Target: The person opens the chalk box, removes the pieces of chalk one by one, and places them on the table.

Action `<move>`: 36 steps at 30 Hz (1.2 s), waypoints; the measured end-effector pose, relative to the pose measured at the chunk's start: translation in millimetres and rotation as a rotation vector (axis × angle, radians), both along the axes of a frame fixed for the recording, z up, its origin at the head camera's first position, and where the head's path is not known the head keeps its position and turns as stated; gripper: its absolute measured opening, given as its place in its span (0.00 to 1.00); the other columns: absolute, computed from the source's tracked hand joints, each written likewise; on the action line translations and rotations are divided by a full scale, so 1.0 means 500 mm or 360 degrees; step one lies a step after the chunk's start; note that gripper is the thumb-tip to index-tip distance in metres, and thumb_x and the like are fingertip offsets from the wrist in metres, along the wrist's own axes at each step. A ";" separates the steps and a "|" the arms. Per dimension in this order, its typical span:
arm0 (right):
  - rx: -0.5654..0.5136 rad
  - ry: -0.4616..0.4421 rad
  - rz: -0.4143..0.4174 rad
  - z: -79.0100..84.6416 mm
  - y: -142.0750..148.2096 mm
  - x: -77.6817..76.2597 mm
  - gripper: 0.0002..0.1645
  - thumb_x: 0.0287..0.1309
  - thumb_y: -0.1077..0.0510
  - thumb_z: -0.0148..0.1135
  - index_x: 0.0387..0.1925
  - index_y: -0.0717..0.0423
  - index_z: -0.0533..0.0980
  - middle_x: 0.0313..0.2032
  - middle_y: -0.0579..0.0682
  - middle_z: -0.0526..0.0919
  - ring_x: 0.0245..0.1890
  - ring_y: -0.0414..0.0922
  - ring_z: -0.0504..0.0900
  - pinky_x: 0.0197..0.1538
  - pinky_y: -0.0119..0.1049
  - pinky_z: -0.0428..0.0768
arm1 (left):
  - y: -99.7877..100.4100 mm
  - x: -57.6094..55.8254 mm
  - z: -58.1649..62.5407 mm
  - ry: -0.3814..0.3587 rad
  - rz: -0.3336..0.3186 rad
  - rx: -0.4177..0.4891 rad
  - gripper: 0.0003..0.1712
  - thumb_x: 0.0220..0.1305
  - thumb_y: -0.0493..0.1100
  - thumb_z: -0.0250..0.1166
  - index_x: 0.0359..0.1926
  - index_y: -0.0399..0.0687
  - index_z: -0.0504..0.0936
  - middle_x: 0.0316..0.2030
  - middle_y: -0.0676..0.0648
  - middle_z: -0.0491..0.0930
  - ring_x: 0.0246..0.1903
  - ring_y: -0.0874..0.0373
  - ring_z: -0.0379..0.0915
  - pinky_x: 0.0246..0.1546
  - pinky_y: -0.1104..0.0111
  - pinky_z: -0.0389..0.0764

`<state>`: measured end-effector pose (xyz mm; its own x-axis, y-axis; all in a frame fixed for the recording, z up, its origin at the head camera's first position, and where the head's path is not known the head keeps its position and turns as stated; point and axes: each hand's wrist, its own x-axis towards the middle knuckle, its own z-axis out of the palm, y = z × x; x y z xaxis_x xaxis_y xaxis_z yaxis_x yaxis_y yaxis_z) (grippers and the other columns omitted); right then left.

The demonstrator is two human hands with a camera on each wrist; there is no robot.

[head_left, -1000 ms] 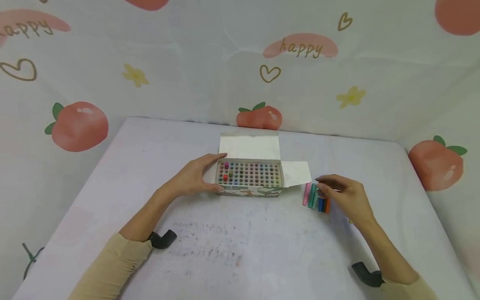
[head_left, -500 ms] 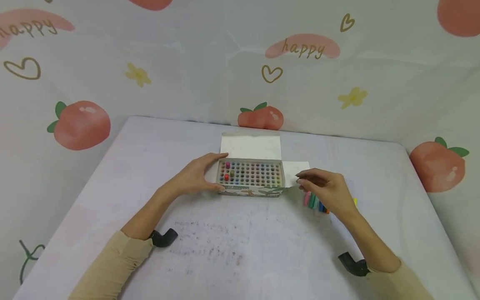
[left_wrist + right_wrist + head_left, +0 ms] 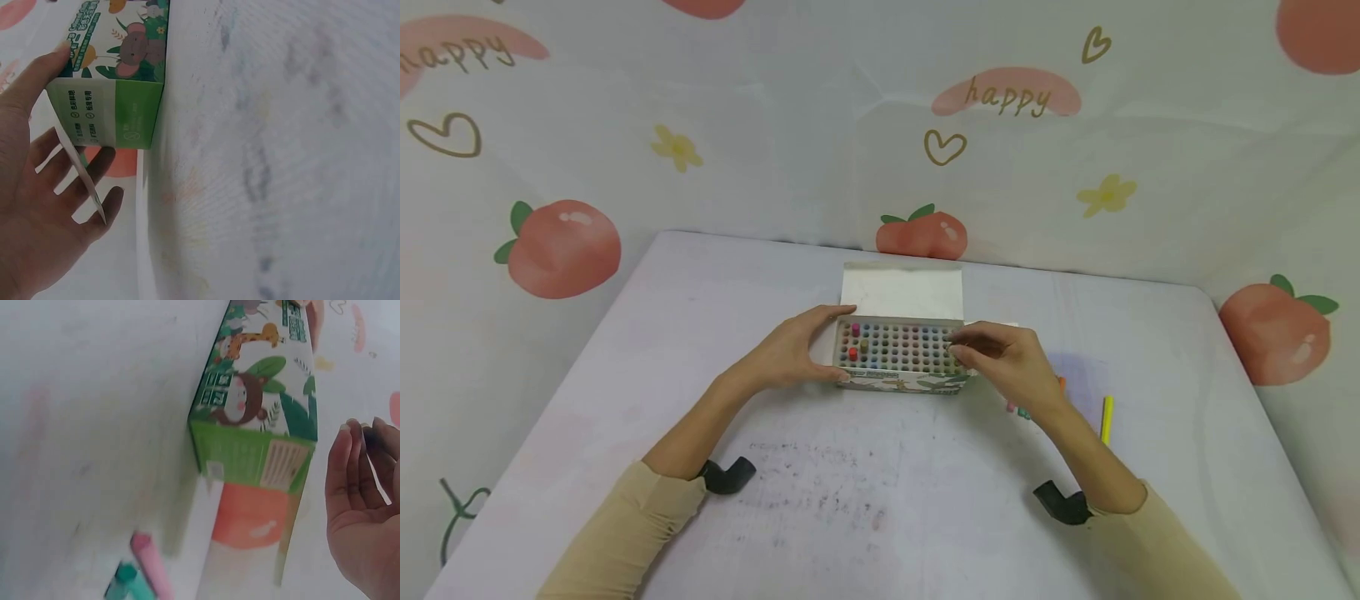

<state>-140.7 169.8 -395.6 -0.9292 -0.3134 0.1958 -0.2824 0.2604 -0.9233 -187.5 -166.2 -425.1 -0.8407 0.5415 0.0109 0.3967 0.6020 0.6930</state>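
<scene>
Backdrop [image 3: 797,167] reads "happy" twice. Cartoon-animal box [image 3: 917,382] on counter [image 3: 955,517], lid up; Chinese characters with checkmarks on its white-and-green left end, some too blurry to read; barcode-like label [image 3: 284,464] on the right end. Left hand [image 3: 793,350]: grip holds box's left end, thumb on front face, index at back corner. Right hand [image 3: 1011,362]: over box's right end, forearm angled in, grip pinching small dark piece [image 3: 368,433], type unclear. Magenta stick [image 3: 856,330], red stick [image 3: 853,354], olive stick [image 3: 864,347] poke up from box holes. Pink stick [image 3: 150,565], yellow stick [image 3: 1107,419] on counter, right of box.
</scene>
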 end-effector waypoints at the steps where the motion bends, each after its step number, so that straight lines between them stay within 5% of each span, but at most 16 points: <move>1: 0.0000 -0.0002 0.0009 0.000 -0.007 -0.003 0.11 0.61 0.63 0.67 0.45 0.63 0.83 0.39 0.58 0.86 0.35 0.56 0.85 0.40 0.37 0.84 | -0.001 0.000 -0.001 -0.0001 0.0003 0.0002 0.58 0.46 0.57 0.80 0.75 0.59 0.60 0.71 0.47 0.63 0.72 0.46 0.55 0.68 0.46 0.60; 8: 0.0016 -0.0021 0.0028 -0.005 -0.046 -0.018 0.11 0.62 0.61 0.68 0.45 0.62 0.84 0.40 0.54 0.87 0.37 0.57 0.85 0.40 0.34 0.83 | -0.001 -0.002 -0.005 -0.0001 -0.0003 0.0029 0.59 0.45 0.59 0.80 0.75 0.60 0.59 0.71 0.48 0.63 0.72 0.47 0.55 0.67 0.46 0.60; 19: 0.0201 -0.0002 0.0057 -0.005 -0.104 -0.038 0.11 0.61 0.57 0.69 0.44 0.55 0.85 0.39 0.47 0.87 0.37 0.42 0.85 0.42 0.34 0.83 | 0.000 -0.001 -0.002 -0.0032 0.0026 0.0048 0.60 0.43 0.58 0.82 0.74 0.61 0.58 0.63 0.47 0.71 0.63 0.50 0.66 0.61 0.47 0.67; 36: 0.0381 -0.0016 0.0156 -0.016 -0.160 -0.064 0.12 0.61 0.60 0.69 0.46 0.55 0.84 0.38 0.44 0.87 0.37 0.39 0.85 0.42 0.35 0.82 | 0.000 -0.004 -0.004 -0.0043 0.0020 0.0057 0.60 0.43 0.56 0.82 0.74 0.59 0.58 0.60 0.48 0.72 0.54 0.52 0.69 0.54 0.53 0.70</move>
<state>-172.8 89.8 -403.6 -0.8937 -0.4381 0.0963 -0.3082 0.4437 -0.8415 -189.5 -166.2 -427.1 -0.8475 0.5307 0.0070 0.3702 0.5815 0.7244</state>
